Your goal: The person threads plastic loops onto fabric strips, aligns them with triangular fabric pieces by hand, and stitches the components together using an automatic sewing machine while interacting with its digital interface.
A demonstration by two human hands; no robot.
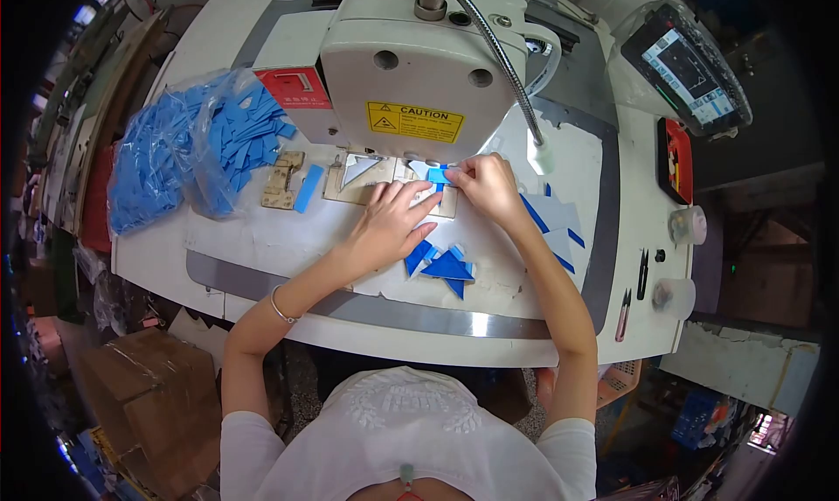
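Under the sewing machine head [393,73], my right hand [488,188] pinches a small light-blue fabric strip [439,176] at its right end. My left hand [384,226] lies with fingers stretched over a flat tan template [341,186], its fingertips close to that strip. A white triangular piece [358,167] rests on the template's left part. Below the hands is a small pile of dark-blue triangular pieces [449,267] with light-blue tabs. Part of the template is hidden beneath my left hand.
At left lie a plastic bag of blue strips [166,151], a smaller tan plate [281,182] and a single blue strip [308,189]. White-and-blue pieces [555,226] are by my right forearm. Black tweezers [643,274], red-handled snips [623,316], plastic cups [674,299] and a control screen [686,68] stand right.
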